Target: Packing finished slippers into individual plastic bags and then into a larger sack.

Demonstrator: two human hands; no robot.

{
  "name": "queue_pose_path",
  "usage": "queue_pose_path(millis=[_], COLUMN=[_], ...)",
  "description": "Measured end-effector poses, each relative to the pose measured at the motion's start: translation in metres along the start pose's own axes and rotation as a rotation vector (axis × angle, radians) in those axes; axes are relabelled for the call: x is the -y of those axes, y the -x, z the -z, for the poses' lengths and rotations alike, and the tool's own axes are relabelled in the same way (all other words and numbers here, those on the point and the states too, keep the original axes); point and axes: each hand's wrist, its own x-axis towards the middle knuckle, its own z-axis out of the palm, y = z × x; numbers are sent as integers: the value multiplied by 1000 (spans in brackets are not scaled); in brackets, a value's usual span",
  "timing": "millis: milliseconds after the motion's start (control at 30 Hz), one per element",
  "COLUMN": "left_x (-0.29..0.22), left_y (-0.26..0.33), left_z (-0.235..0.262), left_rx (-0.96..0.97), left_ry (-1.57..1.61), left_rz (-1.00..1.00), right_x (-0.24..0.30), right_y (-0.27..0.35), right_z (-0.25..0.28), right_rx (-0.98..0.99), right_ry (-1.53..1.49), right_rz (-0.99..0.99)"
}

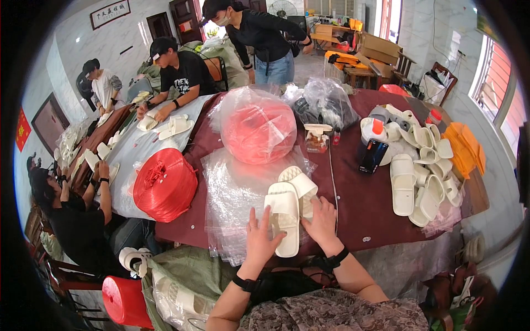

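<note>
Two cream slippers lie in front of you on a stack of clear plastic bags (229, 187), between your hands. The left one, the front slipper (286, 220), has a wide plain strap and a textured footbed; the rear slipper (303, 188) sits just behind and right, partly covered by it. Your left hand (260, 240) has its fingers spread along the front slipper's left side; your right hand (322, 222) is likewise loose and spread, overlapping the rear slipper's heel end. Neither is closed round anything, though you cannot tell how firmly they touch.

For writing, you have a red sheet (22, 129) with dark characters far left, then a framed sign (110, 13), then pale lettering on a seated co-worker's black shirt (187, 71).

Your surface (353, 212) wears a dark red cover, carrying a red twine roll (165, 185), a red bundle (258, 132) in clear plastic, a phone (373, 156), a slipper pile (428, 182) and orange packaging (464, 146). Around you, co-workers occupy the left and back; pale marbled walls lead to a barred window (494, 77) at right.
</note>
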Motion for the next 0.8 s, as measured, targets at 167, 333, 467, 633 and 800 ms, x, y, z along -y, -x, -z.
queue_pose_path(millis=[167,333,467,633,800], left_x=[13,11,7,-5,-8], left_y=[1,2,4,5,4], left_z=[-2,-2,-1,-6,-14], left_rx=[47,65,70,83,66], left_ry=[-176,-185,-216,-251,-271], left_rz=[-64,-23,9,27,9], right_x=[-2,3,-2,-6,31], right_y=[-5,-9,-8,-14,-11], right_z=[12,27,42,67,83], right_rx=[78,61,17,-242,-434], right_ry=[-37,-63,-117,-268,-271], right_rz=[-109,-132,-108,50,300])
